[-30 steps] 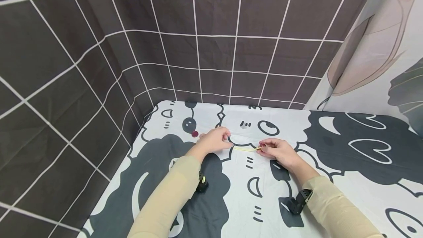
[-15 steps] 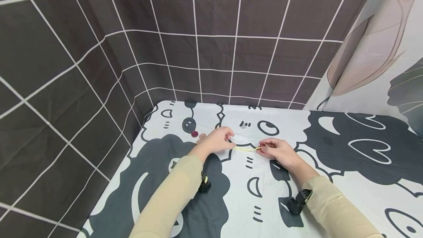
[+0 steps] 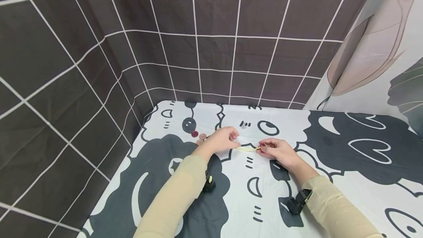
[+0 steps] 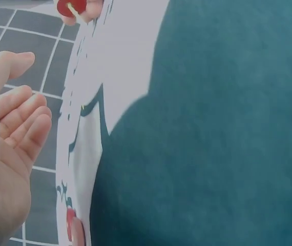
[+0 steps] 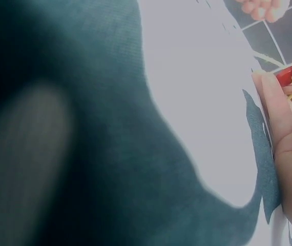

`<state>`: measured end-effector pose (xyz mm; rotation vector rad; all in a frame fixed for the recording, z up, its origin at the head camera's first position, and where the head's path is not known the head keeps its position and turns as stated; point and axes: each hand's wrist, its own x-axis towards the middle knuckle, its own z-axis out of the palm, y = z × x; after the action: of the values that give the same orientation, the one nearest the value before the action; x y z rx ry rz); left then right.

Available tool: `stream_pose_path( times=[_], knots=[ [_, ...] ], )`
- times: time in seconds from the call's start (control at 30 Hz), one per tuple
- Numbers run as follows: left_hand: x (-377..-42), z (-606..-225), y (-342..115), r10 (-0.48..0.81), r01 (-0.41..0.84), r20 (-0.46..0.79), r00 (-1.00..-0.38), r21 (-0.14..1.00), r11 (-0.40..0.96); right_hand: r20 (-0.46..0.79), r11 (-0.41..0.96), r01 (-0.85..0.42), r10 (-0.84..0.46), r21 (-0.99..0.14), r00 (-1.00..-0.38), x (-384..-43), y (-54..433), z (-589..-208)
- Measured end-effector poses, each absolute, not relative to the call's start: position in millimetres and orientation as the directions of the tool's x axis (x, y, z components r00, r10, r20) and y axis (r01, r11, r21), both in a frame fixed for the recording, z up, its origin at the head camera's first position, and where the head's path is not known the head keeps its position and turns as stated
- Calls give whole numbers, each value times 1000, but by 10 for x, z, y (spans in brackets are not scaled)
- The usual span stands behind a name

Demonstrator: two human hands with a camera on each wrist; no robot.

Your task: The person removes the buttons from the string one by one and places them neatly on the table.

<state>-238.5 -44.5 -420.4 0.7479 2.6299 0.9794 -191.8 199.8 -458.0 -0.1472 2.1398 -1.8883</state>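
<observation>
My right hand (image 3: pixel 279 152) pinches a red bead (image 5: pixel 286 76) between thumb and fingers. A yellow string (image 3: pixel 246 150) passes through the bead and stretches toward my left hand (image 3: pixel 220 140). In the left wrist view, the left fingers (image 4: pixel 37 130) are loosely bent and the thumb stands apart from them, with nothing pinched between. That hand hovers near the string's far end in the head view. On the cloth left of it lie a dark red disc (image 3: pixel 194 134) and two pale wooden discs (image 3: pixel 202 136), partly behind the hand.
A white and dark grey cartoon-print cloth (image 3: pixel 238 201) covers the surface. Dark grid-patterned fabric (image 3: pixel 214 50) walls off the back and left. A leaf-print curtain (image 3: pixel 373 47) hangs at the right, with a thin black cord (image 3: pixel 323 103) by its lower edge.
My left hand has shifted slightly right, toward the right hand, and its fingers have spread from the thumb. More of the pale discs shows. The right hand has stayed in place.
</observation>
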Motion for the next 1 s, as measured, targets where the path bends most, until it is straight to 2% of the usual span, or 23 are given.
stream_pose_path(
  times=[1.0],
  knots=[
    [-2343,-4266,-172,588,396,-61,-806,683,614,-88,79,69,-284,-995,-955,-1927,1987,-4592]
  ],
)
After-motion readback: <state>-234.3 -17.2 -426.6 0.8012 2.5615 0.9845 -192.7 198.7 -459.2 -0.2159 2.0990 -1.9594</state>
